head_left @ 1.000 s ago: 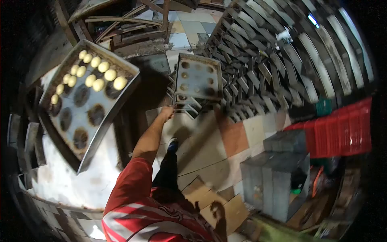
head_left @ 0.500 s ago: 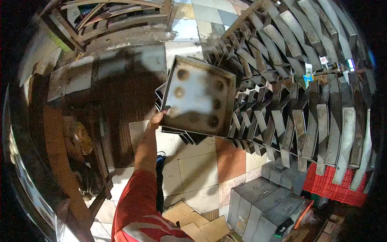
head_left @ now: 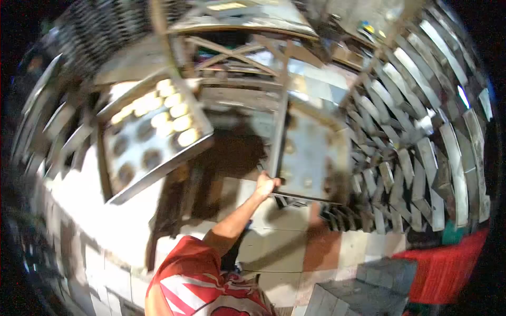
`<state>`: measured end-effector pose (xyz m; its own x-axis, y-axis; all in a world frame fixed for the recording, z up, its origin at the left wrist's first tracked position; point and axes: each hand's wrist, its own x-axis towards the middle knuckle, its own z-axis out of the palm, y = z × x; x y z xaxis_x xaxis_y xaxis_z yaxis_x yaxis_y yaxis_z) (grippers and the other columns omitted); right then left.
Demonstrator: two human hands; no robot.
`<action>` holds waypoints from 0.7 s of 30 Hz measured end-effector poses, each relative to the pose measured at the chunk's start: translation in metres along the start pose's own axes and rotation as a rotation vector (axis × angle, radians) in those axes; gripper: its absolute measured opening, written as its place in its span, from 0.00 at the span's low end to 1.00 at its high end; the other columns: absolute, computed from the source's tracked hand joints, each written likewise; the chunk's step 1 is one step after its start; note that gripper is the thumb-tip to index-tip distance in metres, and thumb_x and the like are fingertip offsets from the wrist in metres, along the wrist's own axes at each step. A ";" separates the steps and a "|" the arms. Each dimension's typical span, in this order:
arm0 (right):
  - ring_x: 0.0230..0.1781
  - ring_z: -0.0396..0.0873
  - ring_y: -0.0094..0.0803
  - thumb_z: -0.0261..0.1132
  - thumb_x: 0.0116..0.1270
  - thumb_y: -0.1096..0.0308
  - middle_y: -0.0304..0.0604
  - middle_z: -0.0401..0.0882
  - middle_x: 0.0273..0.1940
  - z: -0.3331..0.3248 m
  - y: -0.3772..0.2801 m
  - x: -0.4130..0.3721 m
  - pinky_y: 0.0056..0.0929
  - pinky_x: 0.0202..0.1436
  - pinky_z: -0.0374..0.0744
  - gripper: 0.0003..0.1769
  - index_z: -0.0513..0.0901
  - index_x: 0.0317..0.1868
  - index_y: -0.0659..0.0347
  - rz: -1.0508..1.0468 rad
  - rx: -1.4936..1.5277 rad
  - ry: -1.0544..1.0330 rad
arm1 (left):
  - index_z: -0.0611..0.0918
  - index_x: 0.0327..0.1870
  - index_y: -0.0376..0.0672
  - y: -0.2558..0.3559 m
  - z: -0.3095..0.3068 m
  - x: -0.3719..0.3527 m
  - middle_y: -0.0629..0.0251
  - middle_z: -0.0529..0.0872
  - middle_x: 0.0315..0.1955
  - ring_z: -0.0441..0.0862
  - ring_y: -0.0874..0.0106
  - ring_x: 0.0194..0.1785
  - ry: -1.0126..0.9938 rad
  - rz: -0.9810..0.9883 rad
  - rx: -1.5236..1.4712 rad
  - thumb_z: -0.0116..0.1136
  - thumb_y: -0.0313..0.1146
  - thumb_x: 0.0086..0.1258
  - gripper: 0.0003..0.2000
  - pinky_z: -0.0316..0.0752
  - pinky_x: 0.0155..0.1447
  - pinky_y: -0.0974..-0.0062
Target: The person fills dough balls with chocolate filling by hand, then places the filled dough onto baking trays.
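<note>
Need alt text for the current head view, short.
A person's left hand grips the near-left corner of a stained metal tray, slightly blurred. To its left, a second tray holding pale round pieces sits on a white surface; stacked trays crowd the right, with a red crate at lower right.

The held tray (head_left: 311,152) is grey-blue, its blurred spots (head_left: 289,146) probably brown. Left of the left hand (head_left: 268,184), a grey second tray (head_left: 163,169) shows blackish circles (head_left: 152,157) and pale yellow balls (head_left: 179,110); the desk (head_left: 74,179) is white. Below the hand, the shirt (head_left: 182,289) is red, striped white.
</note>
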<state>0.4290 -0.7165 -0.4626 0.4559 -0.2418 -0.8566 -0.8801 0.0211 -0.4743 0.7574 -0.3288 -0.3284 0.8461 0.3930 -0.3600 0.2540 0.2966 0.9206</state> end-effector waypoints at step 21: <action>0.31 0.75 0.32 0.61 0.60 0.59 0.42 0.74 0.33 0.152 0.069 -0.058 0.32 0.35 0.77 0.16 0.74 0.44 0.58 -0.372 -0.157 -0.364 | 0.59 0.63 0.42 0.333 -0.467 -0.500 0.57 0.73 0.46 0.74 0.65 0.45 0.548 1.294 -0.451 0.50 0.18 0.46 0.36 0.75 0.46 0.72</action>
<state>0.3622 -0.5533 -0.4760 0.7325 0.1474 -0.6646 -0.6468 -0.1539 -0.7470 0.1999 -0.0203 0.0873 0.0603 0.8321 0.5514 -0.7741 -0.3098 0.5521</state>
